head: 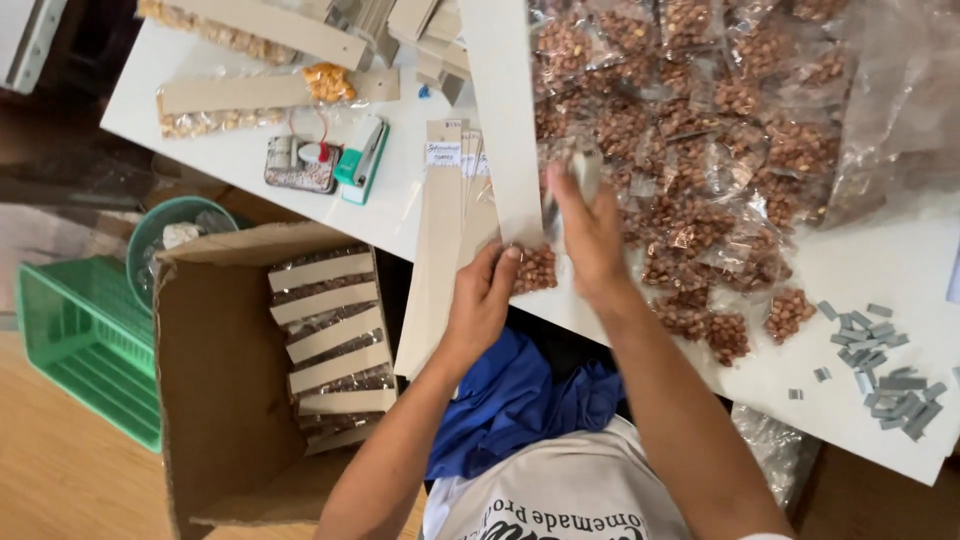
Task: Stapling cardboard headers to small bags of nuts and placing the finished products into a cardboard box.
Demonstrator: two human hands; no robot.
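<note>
At table edge: nut packet [537, 268] pinched in left hand [478, 305] fingers [505, 262].

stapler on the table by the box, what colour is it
Teal green with a white top, seen in the head view: stapler on the white table.

Single view, head-worn camera, looking steeply down over the person's own chest and forearms. Close range: left hand [483, 295] and right hand [590, 235] sit near frame centre. White table [250, 150] runs across the upper part at a tilt, so the head is turned a bit. Cardboard box [215, 400] and green basket [85, 345] on the floor fill the lower left. No second view, so nothing is shared
</note>
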